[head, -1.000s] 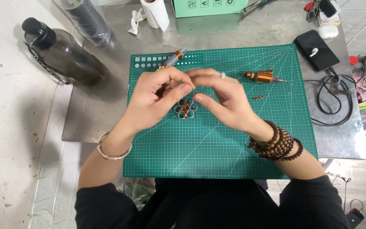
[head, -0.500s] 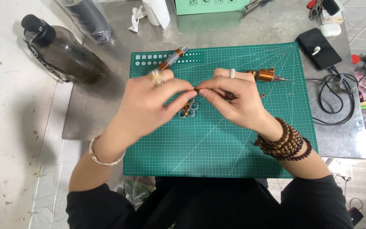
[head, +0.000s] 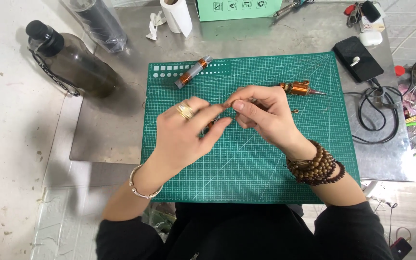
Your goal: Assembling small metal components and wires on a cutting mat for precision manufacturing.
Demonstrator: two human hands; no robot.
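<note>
Pinching a small copper-coloured part (head: 227, 103) between right hand (head: 261, 115) fingertips, with left hand (head: 188, 130) fingertips meeting it, above the middle of the green cutting mat (head: 246, 163). Lying near the mat's top edge: a grey cylinder with copper winding (head: 193, 72). Standing beyond, at the table's far edge: a mint-green box with white square symbols (head: 239, 8), beside a white paper roll (head: 176, 15).

A mint-green cardboard box (head: 239, 8) stands at the far edge of the desk (head: 111, 130), just beyond the green cutting mat (head: 266, 168). Its near face carries a row of small dark square handling symbols. It is cut off by the top of the view. No screens or signs show.
</note>
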